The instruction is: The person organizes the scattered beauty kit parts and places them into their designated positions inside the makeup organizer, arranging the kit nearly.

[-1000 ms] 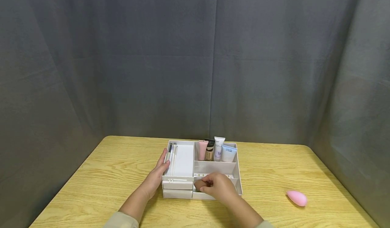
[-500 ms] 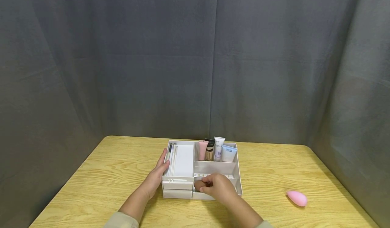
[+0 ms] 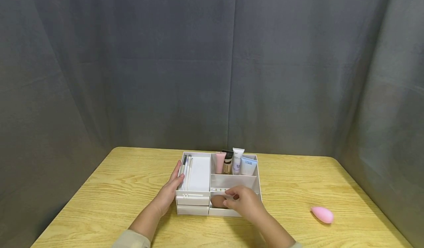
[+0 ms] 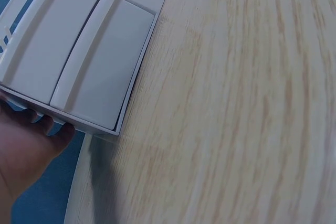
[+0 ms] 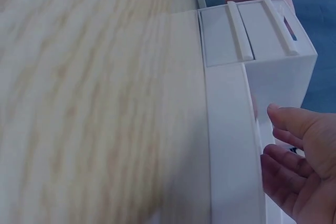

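A white desktop makeup organizer (image 3: 193, 201) stands on the table, with two drawers at its front left. My left hand (image 3: 168, 193) rests against its left side, fingers along the wall and thumb at the top rim. A brown egg-shaped makeup sponge (image 3: 218, 201) lies in the front compartment right of the drawers. Just to its right is my right hand (image 3: 246, 202), thumb and fingers apart with nothing between them; the right wrist view also shows the fingers (image 5: 286, 174) parted from the thumb. A pink makeup sponge (image 3: 322, 215) lies on the table to the right.
The back compartments hold a pink tube (image 3: 220, 162), a dark-capped bottle (image 3: 227, 163), a white tube (image 3: 237, 161) and a light blue tube (image 3: 248, 166). Slim makeup brushes (image 3: 186, 172) lie along the left tray. Grey curtains (image 3: 172, 75) hang behind the wooden table (image 3: 291, 181).
My right hand has let go of the brown makeup sponge and drawn a little to the right, so more of the sponge shows. My left hand stays at the organizer's side.
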A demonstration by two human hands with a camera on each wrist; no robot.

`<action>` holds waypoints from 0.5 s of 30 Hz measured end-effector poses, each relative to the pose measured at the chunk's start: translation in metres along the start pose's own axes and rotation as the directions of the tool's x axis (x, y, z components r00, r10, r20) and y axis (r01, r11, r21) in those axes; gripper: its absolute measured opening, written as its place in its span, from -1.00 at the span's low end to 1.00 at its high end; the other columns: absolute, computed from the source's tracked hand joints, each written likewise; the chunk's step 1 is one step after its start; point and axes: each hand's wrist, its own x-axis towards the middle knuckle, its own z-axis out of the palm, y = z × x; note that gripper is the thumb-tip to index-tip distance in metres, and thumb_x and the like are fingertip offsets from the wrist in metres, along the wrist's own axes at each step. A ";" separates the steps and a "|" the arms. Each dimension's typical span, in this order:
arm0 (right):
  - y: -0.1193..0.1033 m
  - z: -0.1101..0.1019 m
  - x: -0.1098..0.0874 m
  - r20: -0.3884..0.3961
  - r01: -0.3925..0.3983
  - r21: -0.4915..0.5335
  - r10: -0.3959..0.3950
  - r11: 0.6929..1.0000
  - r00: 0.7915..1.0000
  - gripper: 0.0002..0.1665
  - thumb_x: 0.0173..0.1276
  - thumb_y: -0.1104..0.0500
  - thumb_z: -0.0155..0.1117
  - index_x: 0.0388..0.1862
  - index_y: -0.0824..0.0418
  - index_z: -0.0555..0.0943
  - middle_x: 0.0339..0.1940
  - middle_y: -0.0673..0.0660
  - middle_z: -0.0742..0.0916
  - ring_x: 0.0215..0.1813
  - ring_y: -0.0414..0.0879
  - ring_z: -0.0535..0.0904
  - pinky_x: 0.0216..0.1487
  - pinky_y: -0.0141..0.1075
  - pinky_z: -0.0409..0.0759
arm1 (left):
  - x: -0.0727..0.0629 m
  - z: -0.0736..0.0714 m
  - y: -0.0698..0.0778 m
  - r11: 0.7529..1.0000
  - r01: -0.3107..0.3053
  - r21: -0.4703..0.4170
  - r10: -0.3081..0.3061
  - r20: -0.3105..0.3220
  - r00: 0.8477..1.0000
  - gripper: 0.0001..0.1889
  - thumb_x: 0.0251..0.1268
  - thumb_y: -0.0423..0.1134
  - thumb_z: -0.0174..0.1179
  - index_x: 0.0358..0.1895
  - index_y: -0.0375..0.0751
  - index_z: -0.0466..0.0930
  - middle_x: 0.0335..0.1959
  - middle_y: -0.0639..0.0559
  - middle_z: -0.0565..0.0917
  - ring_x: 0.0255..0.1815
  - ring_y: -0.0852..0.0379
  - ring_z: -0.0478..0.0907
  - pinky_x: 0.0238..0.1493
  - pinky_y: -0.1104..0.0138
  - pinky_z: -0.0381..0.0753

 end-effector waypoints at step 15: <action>0.011 -0.033 -0.014 -0.085 -0.058 -0.003 0.057 0.998 0.995 -0.74 0.15 0.14 0.49 -0.16 0.13 0.74 -0.21 0.02 0.74 -0.16 -0.14 0.61 -0.16 -0.27 0.63 | -0.001 0.000 0.000 1.000 0.003 0.003 -0.003 -0.006 1.000 -0.32 0.56 -0.02 -0.27 0.60 0.13 -0.34 0.64 0.00 -0.34 0.63 -0.17 -0.51 0.51 -0.25 -0.49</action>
